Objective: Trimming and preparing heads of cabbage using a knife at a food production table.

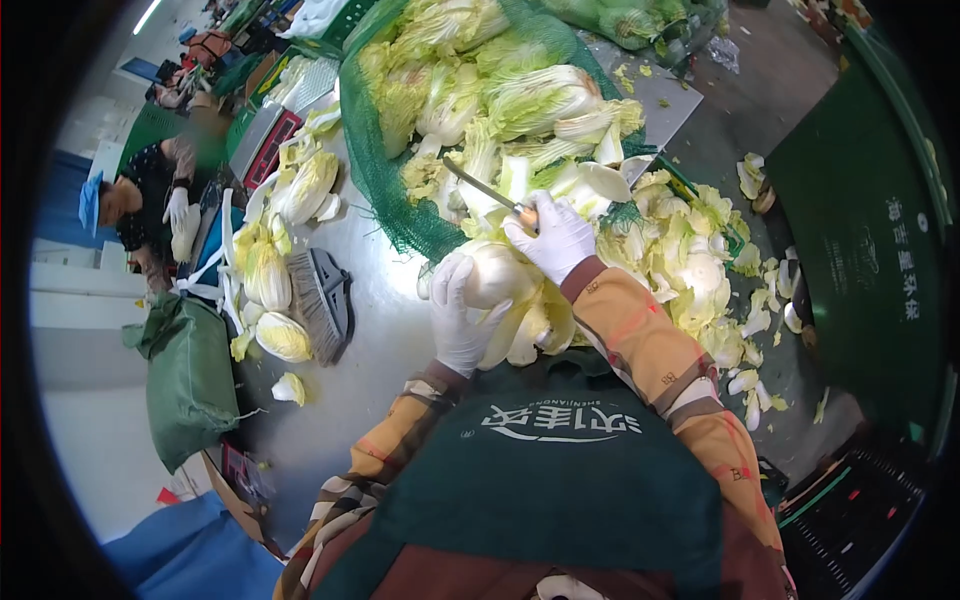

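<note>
My left hand, in a white glove, holds a napa cabbage by its side, with the pale base turned up. My gloved right hand grips the wooden handle of a knife, whose narrow, slightly curved blade points up and left over the heap. Beyond both hands, a green mesh bag lies spread around several napa cabbages and loose leaves. More leaves and a cabbage butt lie just below my right hand, partly hidden by the forearm.
A grey brush head and trimmed cabbages lie left on the metal table. A co-worker holds a cabbage farther left, near a green sack. Leaves fill a crate at right, beside a large green bin.
</note>
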`<move>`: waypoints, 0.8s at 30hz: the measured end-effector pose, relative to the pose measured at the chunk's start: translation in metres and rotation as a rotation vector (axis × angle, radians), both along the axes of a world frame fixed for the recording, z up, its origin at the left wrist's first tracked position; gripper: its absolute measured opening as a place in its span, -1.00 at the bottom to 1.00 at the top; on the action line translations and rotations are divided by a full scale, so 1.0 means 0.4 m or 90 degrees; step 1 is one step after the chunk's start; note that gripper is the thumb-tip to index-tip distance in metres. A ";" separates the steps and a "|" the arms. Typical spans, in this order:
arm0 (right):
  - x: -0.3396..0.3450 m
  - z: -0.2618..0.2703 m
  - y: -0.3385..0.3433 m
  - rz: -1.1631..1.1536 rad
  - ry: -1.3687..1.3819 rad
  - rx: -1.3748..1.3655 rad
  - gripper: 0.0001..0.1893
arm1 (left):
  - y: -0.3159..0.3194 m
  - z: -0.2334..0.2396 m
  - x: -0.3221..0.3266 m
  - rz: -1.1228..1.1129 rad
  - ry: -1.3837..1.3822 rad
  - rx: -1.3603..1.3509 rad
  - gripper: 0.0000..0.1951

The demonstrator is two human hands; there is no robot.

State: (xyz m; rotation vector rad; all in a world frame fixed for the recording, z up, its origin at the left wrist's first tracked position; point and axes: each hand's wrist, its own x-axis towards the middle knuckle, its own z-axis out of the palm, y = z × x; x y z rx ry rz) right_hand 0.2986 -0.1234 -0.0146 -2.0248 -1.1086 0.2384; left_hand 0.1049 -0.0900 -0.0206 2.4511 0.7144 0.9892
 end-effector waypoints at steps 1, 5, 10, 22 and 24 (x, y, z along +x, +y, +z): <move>-0.006 0.005 0.001 0.021 -0.069 -0.013 -0.65 | -0.015 0.003 0.001 0.008 -0.002 -0.002 -0.27; -0.016 -0.056 -0.010 0.077 -0.110 0.046 -0.69 | -0.008 -0.047 -0.001 0.235 -0.172 -0.273 -0.33; 0.009 -0.049 -0.106 0.062 0.001 0.057 -0.67 | 0.030 0.011 -0.018 0.430 -0.239 -0.906 -0.45; 0.205 -0.176 -0.282 -0.244 0.094 -0.050 -0.59 | 0.122 -0.009 -0.065 0.100 -0.457 -0.895 -0.43; 0.241 -0.126 -0.304 -0.222 -0.051 -0.059 -0.51 | 0.099 0.073 -0.035 -0.013 -0.392 -0.734 -0.47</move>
